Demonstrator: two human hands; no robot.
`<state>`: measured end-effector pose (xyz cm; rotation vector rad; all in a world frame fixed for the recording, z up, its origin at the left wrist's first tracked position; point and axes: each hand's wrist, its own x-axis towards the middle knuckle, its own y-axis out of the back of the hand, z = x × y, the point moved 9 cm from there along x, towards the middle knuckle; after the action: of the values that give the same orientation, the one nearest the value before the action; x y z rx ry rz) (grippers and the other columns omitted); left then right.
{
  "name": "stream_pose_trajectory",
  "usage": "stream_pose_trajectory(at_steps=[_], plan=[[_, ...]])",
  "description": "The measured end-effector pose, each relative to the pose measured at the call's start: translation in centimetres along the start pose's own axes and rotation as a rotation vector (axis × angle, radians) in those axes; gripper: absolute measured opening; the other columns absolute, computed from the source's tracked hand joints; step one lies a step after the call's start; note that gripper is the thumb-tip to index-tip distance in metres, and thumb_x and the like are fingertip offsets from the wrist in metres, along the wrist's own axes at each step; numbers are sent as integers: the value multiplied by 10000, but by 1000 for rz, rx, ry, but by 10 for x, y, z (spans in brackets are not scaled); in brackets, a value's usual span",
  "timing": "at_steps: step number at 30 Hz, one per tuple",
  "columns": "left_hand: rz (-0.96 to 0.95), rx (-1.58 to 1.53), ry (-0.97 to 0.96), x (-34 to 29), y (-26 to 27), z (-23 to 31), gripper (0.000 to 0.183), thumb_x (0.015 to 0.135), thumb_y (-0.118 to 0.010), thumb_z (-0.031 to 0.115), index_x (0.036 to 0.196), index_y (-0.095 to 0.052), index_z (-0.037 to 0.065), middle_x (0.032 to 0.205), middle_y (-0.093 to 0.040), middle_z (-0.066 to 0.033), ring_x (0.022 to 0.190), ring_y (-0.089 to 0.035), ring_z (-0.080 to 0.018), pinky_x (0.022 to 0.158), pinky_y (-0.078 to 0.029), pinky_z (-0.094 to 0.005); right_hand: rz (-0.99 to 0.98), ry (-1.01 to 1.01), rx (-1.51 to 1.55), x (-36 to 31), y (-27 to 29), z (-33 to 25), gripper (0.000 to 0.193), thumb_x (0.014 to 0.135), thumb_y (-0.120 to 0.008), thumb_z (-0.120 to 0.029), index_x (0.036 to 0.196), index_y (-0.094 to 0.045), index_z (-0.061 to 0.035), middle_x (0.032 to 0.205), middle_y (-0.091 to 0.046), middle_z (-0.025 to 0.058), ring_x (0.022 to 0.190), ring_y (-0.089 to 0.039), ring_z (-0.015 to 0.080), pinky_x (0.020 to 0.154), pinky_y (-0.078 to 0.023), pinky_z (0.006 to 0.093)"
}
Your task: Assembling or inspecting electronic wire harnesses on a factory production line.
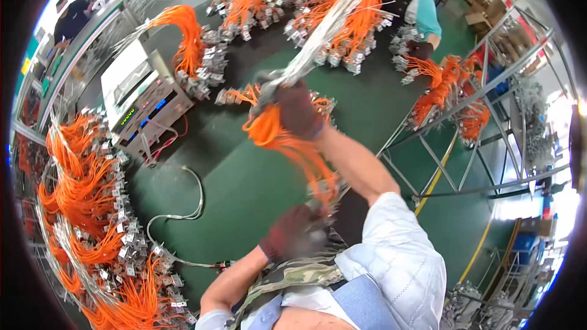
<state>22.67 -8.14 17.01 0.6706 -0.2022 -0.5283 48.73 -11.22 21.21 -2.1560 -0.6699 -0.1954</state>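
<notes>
One orange cable bundle [292, 145] seems mid-handling: right hand [299, 111], twelve o'clock, grip closed round it; left hand [293, 233], six o'clock, too blurred to tell. Next calls for steady support.

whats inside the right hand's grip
Silvery wires extend from the right hand, and orange cables show below it; the stretch inside the grip is covered and cannot be seen.

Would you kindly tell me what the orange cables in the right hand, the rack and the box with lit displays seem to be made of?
The orange cables look plastic-coated and smooth, bending in soft loops. The rack is likely metal tubing, grey with bright glints. The box may be painted metal or plastic: pale, matte, flat-sided.
</notes>
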Motion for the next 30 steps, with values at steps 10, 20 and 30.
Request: stream_pose_trajectory(at_steps=[10,20,30], plan=[[-63,-285,72,83,-7,-30,540,931,-780,248,1397,-596,45,1322,-671,-173,1185,-675,-303,1010,-545,-419,222,-282,-1418,-18,104,-315,296,971,-673,-206,1208,-706,-33,961,-728,125,962,-701,249,847,-559,381],[251,-224,446,70,-29,-152,501,969,-743,287,1345,-597,-9,1277,-699,-181,1209,-680,-322,1037,-550,-425,-92,-704,-2197,150,215,-326,285,725,-732,-237,953,-766,-69,846,-765,156,707,-703,269,694,-558,404],[492,350,408,39,24,-164,541,864,-771,334,1305,-595,76,1253,-633,-208,1154,-605,-423,987,-500,-539,206,-365,-2771,241,249,-300,502,898,-644,-457,1248,-674,-99,1194,-712,237,1088,-700,437,913,-567,545]])
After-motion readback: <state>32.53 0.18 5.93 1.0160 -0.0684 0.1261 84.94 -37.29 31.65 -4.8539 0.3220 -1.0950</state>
